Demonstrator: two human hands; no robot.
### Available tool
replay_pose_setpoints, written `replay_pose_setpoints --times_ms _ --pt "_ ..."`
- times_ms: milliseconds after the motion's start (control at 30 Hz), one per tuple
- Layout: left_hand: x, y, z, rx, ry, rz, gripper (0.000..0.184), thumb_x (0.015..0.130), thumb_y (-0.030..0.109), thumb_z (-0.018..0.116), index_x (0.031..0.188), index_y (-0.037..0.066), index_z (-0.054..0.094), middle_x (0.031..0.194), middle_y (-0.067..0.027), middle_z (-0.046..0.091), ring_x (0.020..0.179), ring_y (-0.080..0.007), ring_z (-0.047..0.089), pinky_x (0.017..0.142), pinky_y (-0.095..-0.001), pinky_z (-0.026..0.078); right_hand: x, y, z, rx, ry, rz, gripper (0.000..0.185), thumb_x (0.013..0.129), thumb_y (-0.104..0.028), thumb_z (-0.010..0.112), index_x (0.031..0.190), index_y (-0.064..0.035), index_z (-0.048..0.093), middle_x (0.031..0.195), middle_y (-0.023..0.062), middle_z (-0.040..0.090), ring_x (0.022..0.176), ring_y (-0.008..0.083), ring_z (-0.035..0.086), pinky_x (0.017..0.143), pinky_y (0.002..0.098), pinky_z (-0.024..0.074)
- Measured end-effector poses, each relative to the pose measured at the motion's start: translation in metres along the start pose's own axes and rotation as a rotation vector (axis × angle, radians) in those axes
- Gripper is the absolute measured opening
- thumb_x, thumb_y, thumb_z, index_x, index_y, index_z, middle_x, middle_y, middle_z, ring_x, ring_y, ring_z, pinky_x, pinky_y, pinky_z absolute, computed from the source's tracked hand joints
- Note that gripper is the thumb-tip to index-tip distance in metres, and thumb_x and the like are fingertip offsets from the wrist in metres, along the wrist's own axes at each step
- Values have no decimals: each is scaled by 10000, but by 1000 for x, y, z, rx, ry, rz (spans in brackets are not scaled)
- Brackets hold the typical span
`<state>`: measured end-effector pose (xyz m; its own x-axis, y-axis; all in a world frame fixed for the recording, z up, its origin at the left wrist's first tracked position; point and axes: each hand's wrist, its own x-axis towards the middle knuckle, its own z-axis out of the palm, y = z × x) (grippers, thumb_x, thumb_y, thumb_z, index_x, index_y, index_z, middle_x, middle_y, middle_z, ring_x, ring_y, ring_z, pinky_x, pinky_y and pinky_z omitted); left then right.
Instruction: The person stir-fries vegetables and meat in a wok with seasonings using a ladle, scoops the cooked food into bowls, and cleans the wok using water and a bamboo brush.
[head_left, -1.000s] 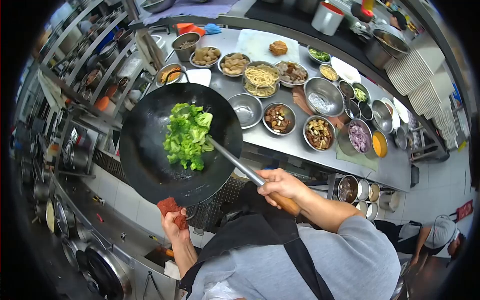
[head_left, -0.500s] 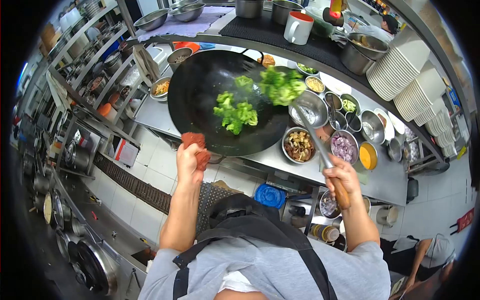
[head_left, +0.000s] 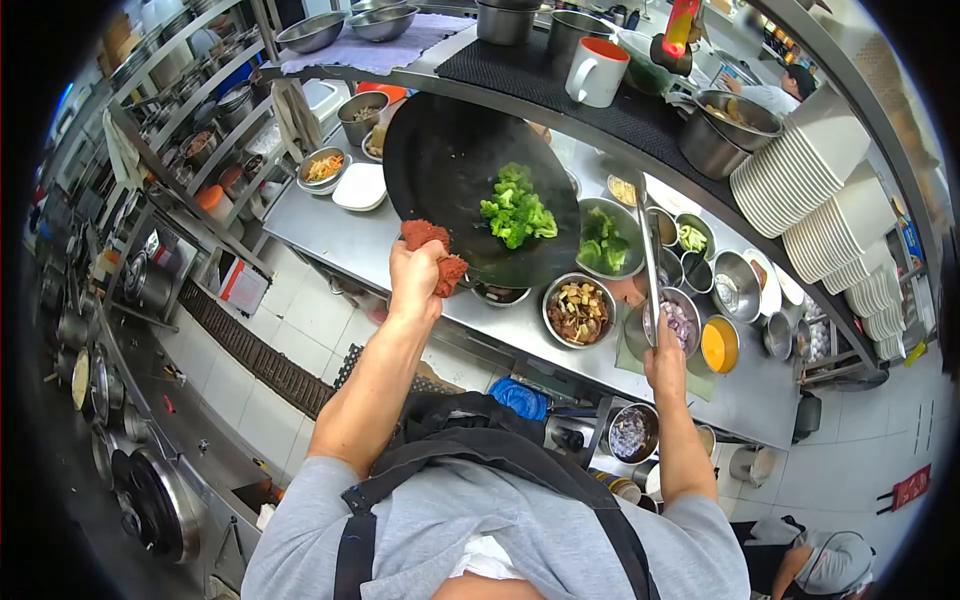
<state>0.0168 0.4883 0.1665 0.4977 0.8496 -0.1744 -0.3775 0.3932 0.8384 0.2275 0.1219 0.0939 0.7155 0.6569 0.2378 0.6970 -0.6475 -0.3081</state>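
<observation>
My left hand is closed around a crumpled reddish-brown cloth at the near rim of a large black wok; any handle underneath is hidden. The wok is tilted to the right, with bright green broccoli lying in its lower right part. Beside its right rim stands a steel bowl with more broccoli inside. My right hand grips a long-handled metal cooking utensil, pointing away from me, right of that bowl. Its head cannot be made out clearly.
Bowls of brown chopped pieces, purple onion and orange liquid crowd the counter's right side. White dishes stand left of the wok. Overhead runs a shelf with a mug and stacked white bowls. Another person is at lower right.
The wok has shifted right and tipped toward the steel bowl. Broccoli that was above the wok's right rim is now in the bowl. My right hand has moved slightly left, the utensil more upright in view.
</observation>
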Motion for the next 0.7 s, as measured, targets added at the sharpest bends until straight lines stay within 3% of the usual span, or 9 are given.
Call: replay_pose_setpoints --times_ms 33,167,200,333,433,633,667,700 --pt "0 1 8 -10 51 22 106 726 -50 499 758 35 553 677 -18 516 478 -132 495 408 -281 392 8 -6 -6 28 3 -22 756 708 37 567 1429 -44 354 1091 269 578 917 448 594 797 503 491" --pt "3 4 23 -19 6 6 101 721 -45 505 762 35 553 672 -19 515 474 -130 488 401 -284 373 61 -37 -16 30 -93 -157 720 721 21 604 1405 -95 412 1076 219 593 870 430 602 765 494 497" --pt "5 7 28 -20 8 10 101 721 -45 505 762 35 553 672 -19 515 474 -130 488 401 -284 373 71 -43 -15 27 -96 -181 714 728 8 629 1398 -145 433 1032 189 599 848 398 614 743 487 499" --pt "21 7 41 21 0 -73 94 719 -36 522 761 41 555 649 -12 507 463 -119 480 390 -281 349 84 -21 -21 -116 -98 -238 627 771 -49 631 1354 -241 505 956 131 614 804 354 626 708 458 505" --pt "41 -5 50 4 31 -35 87 723 -37 530 732 47 550 649 -10 513 472 -116 497 390 -278 338 77 14 -37 -177 -46 -326 677 715 -20 639 1349 -229 529 892 135 597 774 349 618 685 460 499" --pt "52 -18 65 32 136 21 98 726 -67 525 699 27 527 665 -22 513 486 -124 520 405 -295 384 55 58 -76 -448 -64 -192 648 730 -11 602 1331 -248 542 858 97 588 749 298 631 669 423 518" --pt "62 -26 54 34 50 -9 283 733 -73 587 979 -70 447 884 -116 546 679 -206 611 552 -366 542 50 62 -83 -470 -60 -198 657 730 5 599 1334 -248 542 857 87 594 730 288 627 649 415 518" --pt "61 -26 54 35 46 -15 283 733 -73 587 979 -70 447 884 -116 546 679 -206 611 552 -366 542 44 67 -89 -472 -63 -191 657 730 5 599 1334 -248 542 857 87 594 730 288 627 649 415 518"
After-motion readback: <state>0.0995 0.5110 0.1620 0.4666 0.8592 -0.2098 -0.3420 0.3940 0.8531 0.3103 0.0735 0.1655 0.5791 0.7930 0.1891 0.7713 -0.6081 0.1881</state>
